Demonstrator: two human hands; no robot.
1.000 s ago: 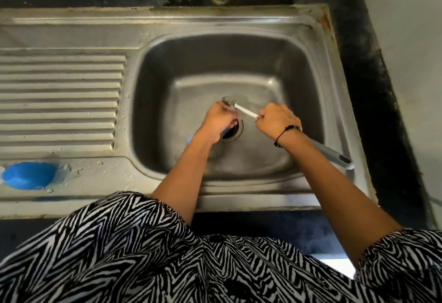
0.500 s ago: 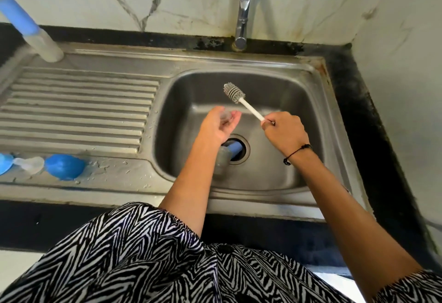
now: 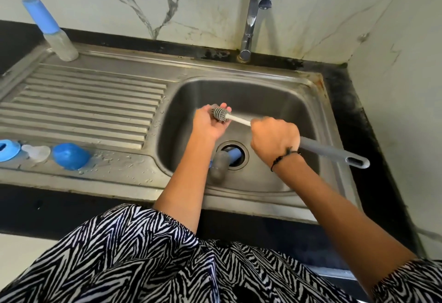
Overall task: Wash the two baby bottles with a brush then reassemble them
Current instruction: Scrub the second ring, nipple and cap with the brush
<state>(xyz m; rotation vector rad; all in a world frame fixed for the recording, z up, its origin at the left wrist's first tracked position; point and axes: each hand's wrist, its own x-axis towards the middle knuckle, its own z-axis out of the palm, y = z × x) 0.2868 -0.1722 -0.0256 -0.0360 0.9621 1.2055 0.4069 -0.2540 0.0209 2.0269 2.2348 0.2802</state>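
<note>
Over the sink basin [image 3: 282, 101], the right hand [image 3: 275, 142] grips the grey-handled brush [image 3: 330, 150], its ribbed grey head lying in the cupped left hand [image 3: 210, 123], whose fingers curl around a small clear part too blurred to identify.

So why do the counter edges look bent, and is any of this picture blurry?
Head view: the wide-angle lens bows the straight edges of the sink and leans the bottle at the back left outward. The right hand is smeared by motion, and the brush over the left hand is a little soft. Daylight glints off the tap; shadows are soft.
</note>
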